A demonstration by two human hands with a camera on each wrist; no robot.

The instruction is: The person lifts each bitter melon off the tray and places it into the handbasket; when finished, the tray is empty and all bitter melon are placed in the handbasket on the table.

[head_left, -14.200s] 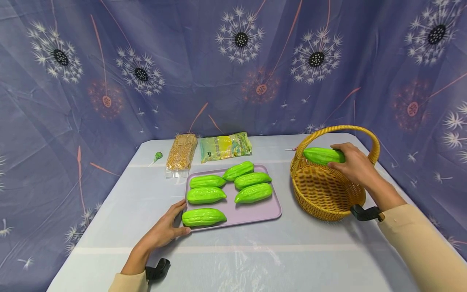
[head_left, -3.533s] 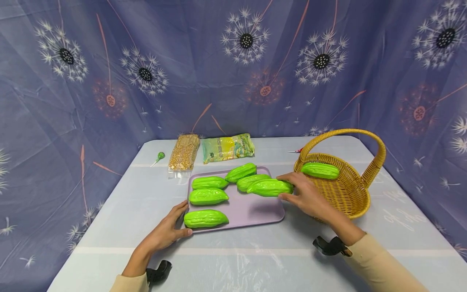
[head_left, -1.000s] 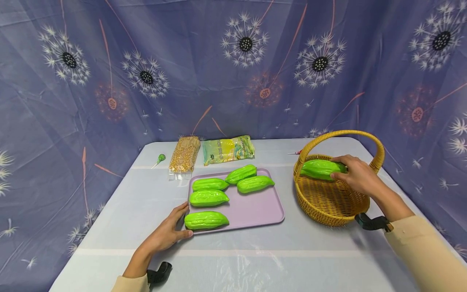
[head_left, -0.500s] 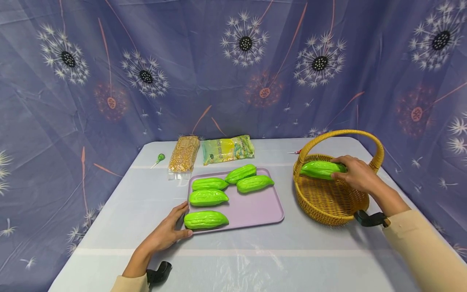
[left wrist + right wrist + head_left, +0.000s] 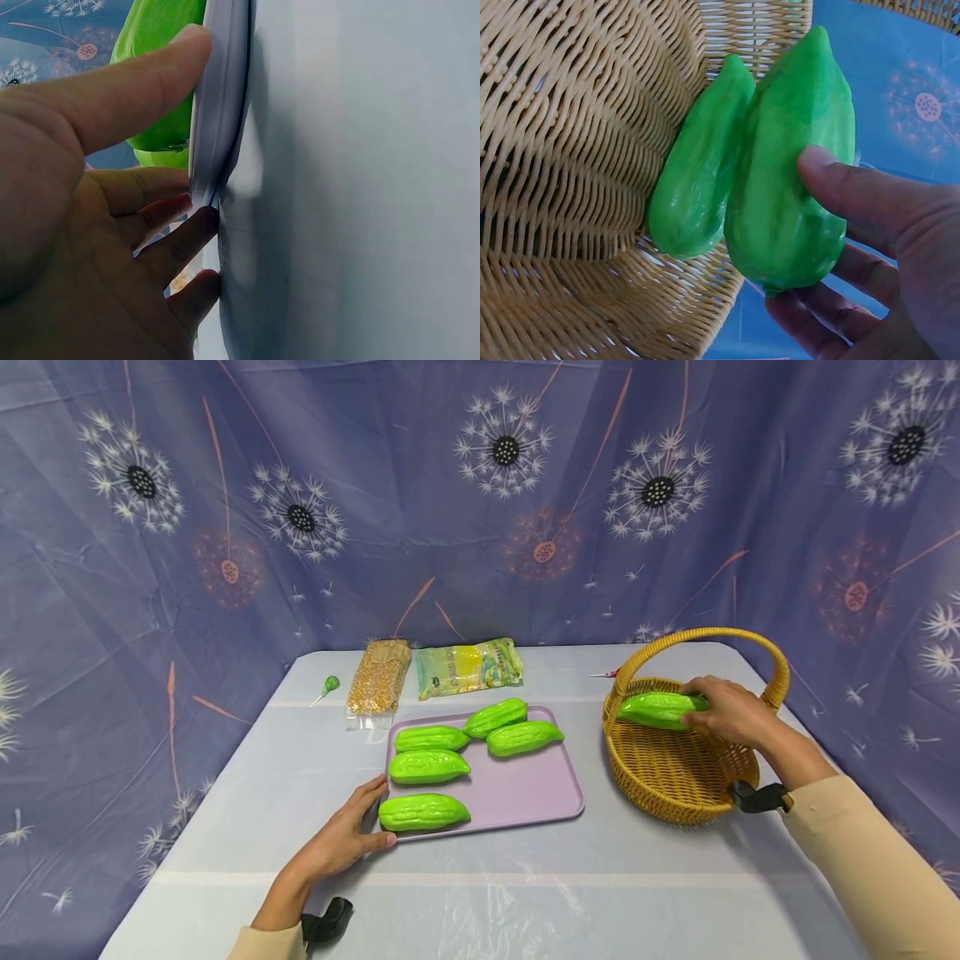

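Note:
My right hand grips a green bitter gourd inside the yellow wicker basket. The right wrist view shows this held gourd beside a second gourd lying against the basket wall. My left hand holds the near left corner of the lilac tray, thumb on the rim; the left wrist view shows the thumb over the tray edge. Several green gourds lie on the tray, the nearest next to my left hand.
A bag of corn kernels and a yellow-green packet lie behind the tray. A small green lollipop sits at the far left. A patterned blue curtain surrounds the pale table.
The right hand has lowered the gourd slightly into the basket over the last second. Earlier it picked this gourd off the tray. The left hand has stayed on the tray corner.

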